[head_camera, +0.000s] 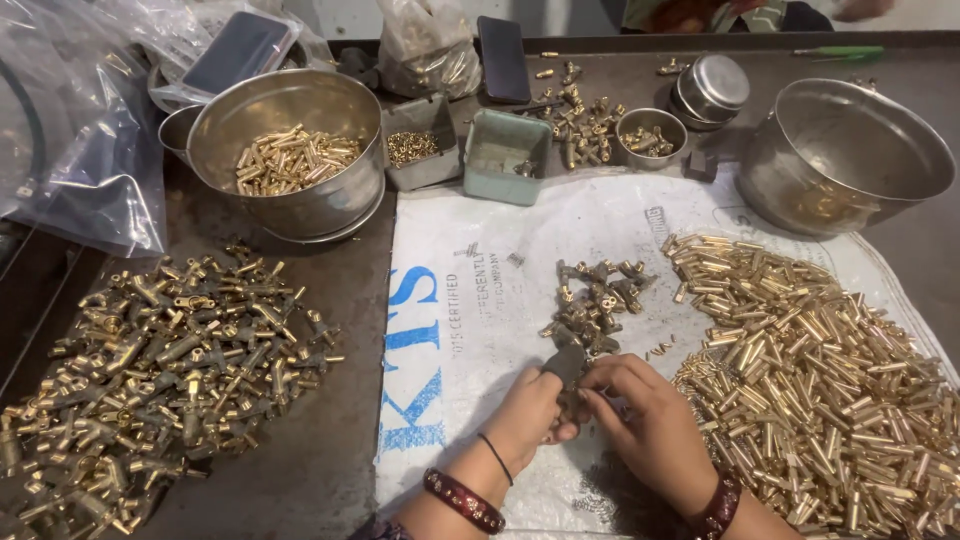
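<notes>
My left hand (527, 410) and my right hand (645, 420) meet low in the middle over a white printed sack (470, 300). Together they pinch a small dark brass fitting (566, 362), the left holding its body and the right's fingertips on its side. Just beyond my fingers lies a small heap of dull brass fittings (598, 305). A large pile of shiny brass tubes (810, 370) spreads to the right of my right hand. Bangles circle both wrists.
A big heap of assembled brass fittings (170, 360) covers the left of the dark table. At the back stand a steel bowl of brass tubes (285, 150), a grey tray (420, 150), a green tray (505, 150), small steel cups (650, 135), a large steel pot (850, 150), plastic bags and two phones.
</notes>
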